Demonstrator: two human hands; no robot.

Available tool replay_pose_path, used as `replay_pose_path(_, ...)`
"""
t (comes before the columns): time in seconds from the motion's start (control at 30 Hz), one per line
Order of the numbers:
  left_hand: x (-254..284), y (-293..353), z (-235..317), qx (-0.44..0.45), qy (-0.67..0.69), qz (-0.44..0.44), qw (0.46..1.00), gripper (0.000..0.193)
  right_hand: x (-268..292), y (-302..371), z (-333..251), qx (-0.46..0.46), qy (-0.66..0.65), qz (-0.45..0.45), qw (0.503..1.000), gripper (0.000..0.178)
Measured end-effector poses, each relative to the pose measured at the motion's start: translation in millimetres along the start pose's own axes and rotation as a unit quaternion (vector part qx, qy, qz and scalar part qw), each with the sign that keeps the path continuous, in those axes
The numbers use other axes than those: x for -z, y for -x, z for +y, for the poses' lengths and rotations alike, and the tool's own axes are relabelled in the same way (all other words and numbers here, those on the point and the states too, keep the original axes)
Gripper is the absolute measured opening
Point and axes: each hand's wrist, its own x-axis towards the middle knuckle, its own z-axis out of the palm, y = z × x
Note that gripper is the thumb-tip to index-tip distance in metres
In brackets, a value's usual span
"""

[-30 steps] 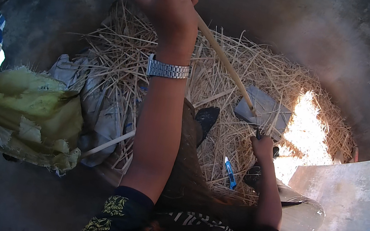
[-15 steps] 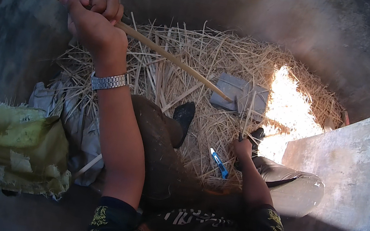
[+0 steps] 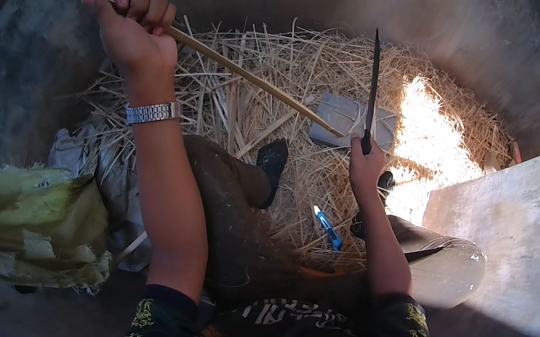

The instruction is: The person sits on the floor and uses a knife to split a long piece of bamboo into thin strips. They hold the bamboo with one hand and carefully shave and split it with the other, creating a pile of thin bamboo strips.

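Note:
My left hand (image 3: pixel 139 32), raised at upper left with a metal watch on its wrist, is closed round a long pale bamboo strip (image 3: pixel 249 78). The strip slants down to the right, and its far end rests at a grey block (image 3: pixel 334 110) on the straw-like shavings. In my right hand (image 3: pixel 366 163), near the block's front edge, is the handle of a knife (image 3: pixel 374 82). Its long dark narrow blade points up and away, just right of the strip's end. A blue box cutter (image 3: pixel 327 228) lies between my legs.
Thin bamboo shavings (image 3: pixel 223 107) are heaped along the wall, with a bright sunlit patch at right. A pale slab-like wall (image 3: pixel 518 224) rises on the right. A frayed yellowish sack (image 3: pixel 32 222) lies at the left.
My right hand has lifted from low beside my foot up to the block, swinging the knife blade upright. My left hand keeps its hold on the strip, shifting slightly.

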Motion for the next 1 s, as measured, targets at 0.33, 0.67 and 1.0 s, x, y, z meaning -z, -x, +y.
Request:
replay_pose_path(0.33, -27, 3, -4, -0.051, -0.074, 0.071, 0.993, 0.060, 6, 5, 102, -0.212, 0.211, -0.108, 0.948, 0.037)
replay_pose_path(0.67, -35, 17, 1, -0.058, -0.053, 0.086, 0.993, 0.053, -10, 35, 76, -0.324, 0.120, -0.160, 0.925, 0.027)
replay_pose_path(1.0, 0, -3, 0, 0.044, 0.095, -0.126, 0.986, 0.055, 5, -7, 4, -0.134, -0.168, -0.034, 0.976, 0.034)
